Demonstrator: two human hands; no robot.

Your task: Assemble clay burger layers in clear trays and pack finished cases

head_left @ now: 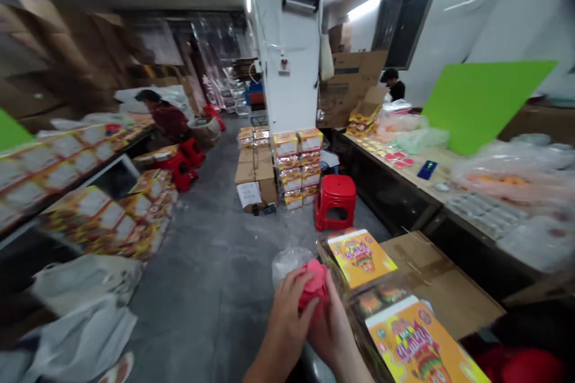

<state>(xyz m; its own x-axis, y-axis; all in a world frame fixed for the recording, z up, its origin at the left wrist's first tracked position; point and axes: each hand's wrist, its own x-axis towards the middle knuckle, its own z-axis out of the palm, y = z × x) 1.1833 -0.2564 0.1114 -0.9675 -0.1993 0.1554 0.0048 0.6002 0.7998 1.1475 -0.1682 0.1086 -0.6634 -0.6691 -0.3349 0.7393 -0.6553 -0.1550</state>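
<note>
Both hands meet around several pink-red flat pieces with rounded edges (316, 277), which look stacked; their exact kind is not clear. My left hand (290, 305) has its fingers curled over the left side of the pieces, thumb in front. From the right and below, my right hand (331, 317) wraps them. Just right of my hands lie packs with a yellow-orange printed card, a farther one (362, 257) and a nearer one (417, 341). Behind my hands is a clear plastic bag (291, 260).
A brown cardboard box (433, 275) lies beside the packs. Ahead stand a red stool (336, 200) and stacked packs (299, 161) by a white pillar (294, 96). The right-hand table (415, 182) bears bags and a phone (427, 169). Two people sit farther off.
</note>
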